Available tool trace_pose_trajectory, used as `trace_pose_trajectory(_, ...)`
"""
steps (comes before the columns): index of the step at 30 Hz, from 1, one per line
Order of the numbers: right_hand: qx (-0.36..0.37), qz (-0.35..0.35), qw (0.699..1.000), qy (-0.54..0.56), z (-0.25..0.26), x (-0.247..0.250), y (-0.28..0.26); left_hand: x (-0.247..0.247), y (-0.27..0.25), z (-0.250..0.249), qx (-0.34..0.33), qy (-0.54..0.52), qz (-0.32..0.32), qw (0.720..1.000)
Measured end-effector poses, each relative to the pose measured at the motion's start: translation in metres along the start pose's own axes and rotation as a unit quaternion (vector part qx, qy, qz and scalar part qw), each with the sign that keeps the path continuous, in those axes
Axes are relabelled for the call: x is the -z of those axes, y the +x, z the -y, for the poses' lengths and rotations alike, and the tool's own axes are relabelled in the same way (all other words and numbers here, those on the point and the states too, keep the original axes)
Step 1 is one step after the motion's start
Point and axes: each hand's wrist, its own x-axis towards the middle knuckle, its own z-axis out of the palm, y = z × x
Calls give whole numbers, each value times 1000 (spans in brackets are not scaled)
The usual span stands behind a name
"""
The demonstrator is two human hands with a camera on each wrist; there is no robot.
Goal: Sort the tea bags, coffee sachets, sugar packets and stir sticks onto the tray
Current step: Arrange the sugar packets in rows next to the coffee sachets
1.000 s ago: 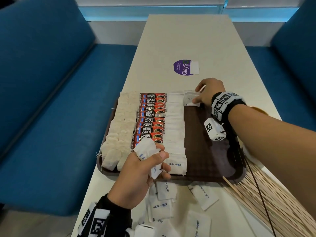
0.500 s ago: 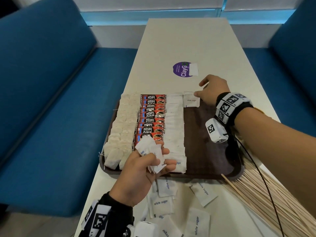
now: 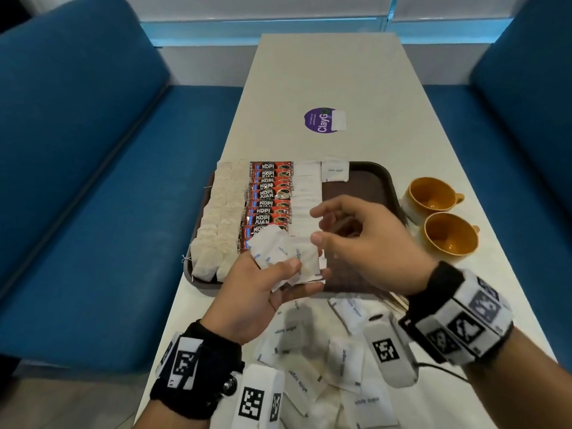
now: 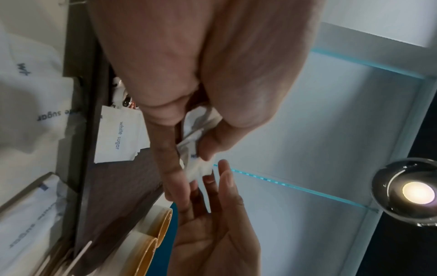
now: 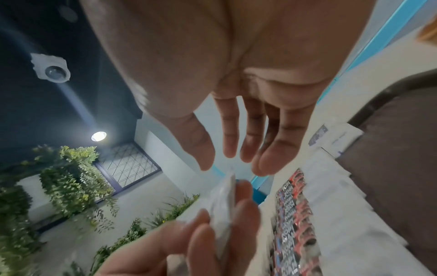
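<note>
My left hand [image 3: 298, 270] grips a bunch of white sugar packets [image 3: 278, 250] above the near edge of the brown tray [image 3: 376, 181]. The right hand [image 3: 317, 226] hovers just right of the bunch with thumb and fingers spread and nothing in it; the right wrist view shows its fingers [image 5: 267, 149] straight above the packets' edge [image 5: 224, 201]. The tray holds columns of tea bags [image 3: 221, 221], red coffee sachets [image 3: 269, 196] and sugar packets [image 3: 306, 193]. One more packet [image 3: 335, 171] lies at the far edge. Stir sticks [image 4: 78, 255] lie right of the tray, mostly hidden.
Loose sugar packets [image 3: 312, 363] are scattered on the table in front of the tray. Two orange cups [image 3: 430, 193] [image 3: 448, 235] stand right of the tray. A purple sticker [image 3: 322, 120] is further up the table. Blue benches flank both sides.
The right hand left a sugar packet at the tray's far edge and came back, empty, to the bunch in the left hand. The left hand has risen slightly.
</note>
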Motion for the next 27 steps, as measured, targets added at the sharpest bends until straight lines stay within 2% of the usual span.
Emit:
trace_pose_trajectory(2,-13,3,1000,27,-6,-5,-11,-3,-4,0,-7,27,-7,1000)
trace_pose_trajectory(6,-79,22,977,194,-14,-17,-27,-5,-9,2,-13,65,-3,998)
trace_pose_trajectory(10,-64,16,981,184,-20,-20,-37,-4,-10,5,-33,88,-12,995)
trace_pose_trajectory(16,-93,-2,965,246,-23,-14,-38,1,-8,8,-55,58,-65,995)
trace_pose_trajectory(22,-128,-2,957,259,-18,-16,-36,1,-7,5,-44,58,-91,993)
trace_pose_trajectory(27,-114,8,967,229,-13,-16,-33,-2,-5,5,-54,64,-104,991)
